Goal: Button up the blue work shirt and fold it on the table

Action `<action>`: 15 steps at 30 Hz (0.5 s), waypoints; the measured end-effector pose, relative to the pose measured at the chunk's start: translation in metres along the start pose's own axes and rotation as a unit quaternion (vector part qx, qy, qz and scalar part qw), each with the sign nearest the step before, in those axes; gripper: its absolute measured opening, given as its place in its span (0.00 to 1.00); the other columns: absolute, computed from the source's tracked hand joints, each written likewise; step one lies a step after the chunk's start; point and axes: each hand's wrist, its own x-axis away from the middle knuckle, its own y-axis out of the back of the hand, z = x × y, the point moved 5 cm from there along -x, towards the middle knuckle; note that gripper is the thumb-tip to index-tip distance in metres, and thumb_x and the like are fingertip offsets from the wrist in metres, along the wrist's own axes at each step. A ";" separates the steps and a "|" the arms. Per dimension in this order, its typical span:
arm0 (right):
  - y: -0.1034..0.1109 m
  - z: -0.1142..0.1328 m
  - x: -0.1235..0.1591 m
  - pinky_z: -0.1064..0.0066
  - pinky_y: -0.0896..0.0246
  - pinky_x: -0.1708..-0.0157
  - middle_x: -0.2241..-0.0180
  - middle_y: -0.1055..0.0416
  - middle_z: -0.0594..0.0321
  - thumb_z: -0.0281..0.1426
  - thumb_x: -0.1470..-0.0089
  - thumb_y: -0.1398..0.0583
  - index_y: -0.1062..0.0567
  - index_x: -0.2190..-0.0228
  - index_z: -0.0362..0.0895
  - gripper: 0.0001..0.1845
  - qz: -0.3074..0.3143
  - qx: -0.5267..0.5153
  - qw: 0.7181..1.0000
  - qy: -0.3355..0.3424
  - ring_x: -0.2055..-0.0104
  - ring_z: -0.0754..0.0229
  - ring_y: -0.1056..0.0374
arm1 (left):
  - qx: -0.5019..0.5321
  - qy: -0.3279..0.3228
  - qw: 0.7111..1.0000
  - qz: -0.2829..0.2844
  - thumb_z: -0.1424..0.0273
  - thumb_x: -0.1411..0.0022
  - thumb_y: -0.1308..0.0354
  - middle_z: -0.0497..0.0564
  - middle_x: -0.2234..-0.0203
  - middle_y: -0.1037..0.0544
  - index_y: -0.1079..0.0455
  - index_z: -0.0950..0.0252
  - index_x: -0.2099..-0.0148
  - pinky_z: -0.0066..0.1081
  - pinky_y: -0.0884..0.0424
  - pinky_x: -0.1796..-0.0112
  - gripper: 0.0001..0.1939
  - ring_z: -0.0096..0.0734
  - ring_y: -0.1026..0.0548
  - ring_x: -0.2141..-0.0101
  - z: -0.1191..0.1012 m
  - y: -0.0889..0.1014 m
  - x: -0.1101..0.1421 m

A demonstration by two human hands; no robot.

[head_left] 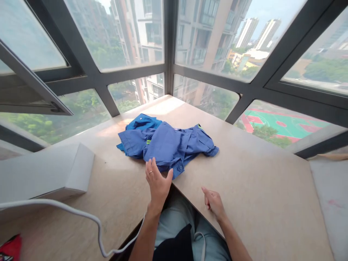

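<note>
A crumpled blue work garment (165, 143), with yellow-green strips and a button at its near corner, lies on the table. Behind its left part shows a brighter blue piece of cloth (143, 121); whether it belongs to the same garment I cannot tell. My left hand (158, 183), with a ring on one finger, is at the garment's near edge. Its fingers and thumb are spread, and its fingertips reach the cloth or hover just over it. To the right, apart from the garment, my right hand (213, 203) is curled closed over the tabletop, with nothing visible in it.
A white box (49, 174) stands on the table (258, 188) at the left. A white cable (81, 214) runs across the lower left toward my lap. Something red (12, 248) lies in the bottom left corner. Dark-framed windows (169, 43) enclose the table's far sides.
</note>
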 end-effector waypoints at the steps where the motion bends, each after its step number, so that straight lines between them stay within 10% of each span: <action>1: 0.002 -0.005 0.001 0.73 0.56 0.83 0.92 0.44 0.64 0.63 0.54 0.42 0.39 0.92 0.44 0.38 0.000 -0.012 1.000 -0.006 0.88 0.68 0.50 | -0.050 0.005 0.999 0.001 0.58 0.47 0.36 0.72 0.34 0.47 0.49 0.72 0.32 0.58 0.46 0.40 0.46 0.61 0.52 0.34 0.006 -0.010 -0.013; 8: 0.017 -0.025 0.012 0.77 0.57 0.84 0.88 0.39 0.65 0.58 0.53 0.38 0.35 0.86 0.42 0.33 -0.022 -0.152 0.987 -0.041 0.85 0.70 0.48 | 0.019 0.063 0.996 0.061 0.77 0.46 0.51 0.56 0.69 0.23 0.25 0.69 0.60 0.34 0.32 0.60 0.16 0.39 0.26 0.65 0.010 -0.034 -0.053; 12: 0.029 -0.024 0.016 0.79 0.51 0.83 0.86 0.38 0.67 0.54 0.55 0.34 0.33 0.83 0.42 0.30 -0.009 -0.258 0.964 -0.063 0.84 0.71 0.45 | 0.202 0.035 0.978 -0.031 0.73 0.43 0.51 0.49 0.74 0.26 0.27 0.69 0.68 0.27 0.34 0.66 0.11 0.32 0.30 0.69 -0.069 -0.024 -0.038; 15: 0.048 -0.011 0.018 0.77 0.42 0.82 0.81 0.32 0.67 0.52 0.53 0.34 0.27 0.77 0.43 0.24 -0.004 -0.305 0.951 -0.043 0.81 0.68 0.38 | 0.297 -0.075 0.947 0.102 0.70 0.39 0.49 0.49 0.75 0.26 0.26 0.67 0.68 0.27 0.33 0.67 0.11 0.30 0.30 0.71 -0.152 -0.047 0.011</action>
